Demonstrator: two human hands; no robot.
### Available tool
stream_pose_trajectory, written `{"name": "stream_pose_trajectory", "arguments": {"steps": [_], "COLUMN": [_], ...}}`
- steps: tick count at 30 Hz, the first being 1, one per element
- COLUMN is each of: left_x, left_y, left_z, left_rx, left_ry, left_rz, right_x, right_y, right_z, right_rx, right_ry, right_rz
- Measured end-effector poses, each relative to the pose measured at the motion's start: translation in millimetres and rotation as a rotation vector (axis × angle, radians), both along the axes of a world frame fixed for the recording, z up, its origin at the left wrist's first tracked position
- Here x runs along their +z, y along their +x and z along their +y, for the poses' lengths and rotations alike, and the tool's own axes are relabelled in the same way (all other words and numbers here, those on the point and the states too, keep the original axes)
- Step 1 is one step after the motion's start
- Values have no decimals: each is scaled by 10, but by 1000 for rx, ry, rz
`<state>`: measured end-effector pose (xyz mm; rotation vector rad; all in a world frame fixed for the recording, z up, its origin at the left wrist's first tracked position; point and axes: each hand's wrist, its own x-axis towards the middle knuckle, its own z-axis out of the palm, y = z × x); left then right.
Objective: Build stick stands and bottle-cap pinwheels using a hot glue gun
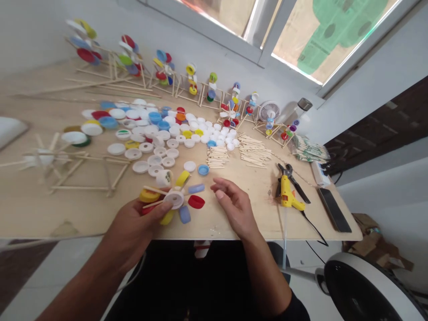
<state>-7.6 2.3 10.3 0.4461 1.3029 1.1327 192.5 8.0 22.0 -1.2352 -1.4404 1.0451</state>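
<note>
My left hand (142, 218) grips a small pinwheel (174, 200) made of bottle caps on sticks. Its hub is a white cap, with yellow, blue and red caps around it. My thumb presses on the hub, and the other fingers are mostly hidden behind. To the right, my right hand (234, 207) hovers over the table, fingers loosely bent and apart from the thumb, holding nothing. Between the hands is a red cap (196, 202) beside the wheel; I cannot tell whether it is attached. Just beyond lie a blue cap (203, 169) and a white cap (189, 166).
Loose bottle caps (150, 129) spread over the table, beside piles of short sticks (254, 150). Stick frames with cap wheels (163, 67) line the wall. A yellow glue gun (288, 194), pliers (297, 183) and a phone (333, 209) lie right. A stick frame (87, 174) stands left.
</note>
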Motion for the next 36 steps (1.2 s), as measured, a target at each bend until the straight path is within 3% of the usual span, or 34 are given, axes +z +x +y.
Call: {"name": "stream_pose_trajectory", "arguments": {"steps": [8,19,28,36], "left_x": [88,90,144,163], "left_y": [82,76,125,117], "left_z": [-4,-87,-140,-199], "left_rx": [-100,-121,-100,-102], "left_ry": [6,56,54,74], "left_rz": [-129,-221,-378,-424], "right_x": [-92,-50,-23,-33], "right_y": [-73,-149,-309,-321], "right_z": [-98,-188,-182,-181], "right_rx": [9,-28,-121,-201], "right_ry": [-86,-10,-210,-276], "right_rz": [71,99,454,569]}}
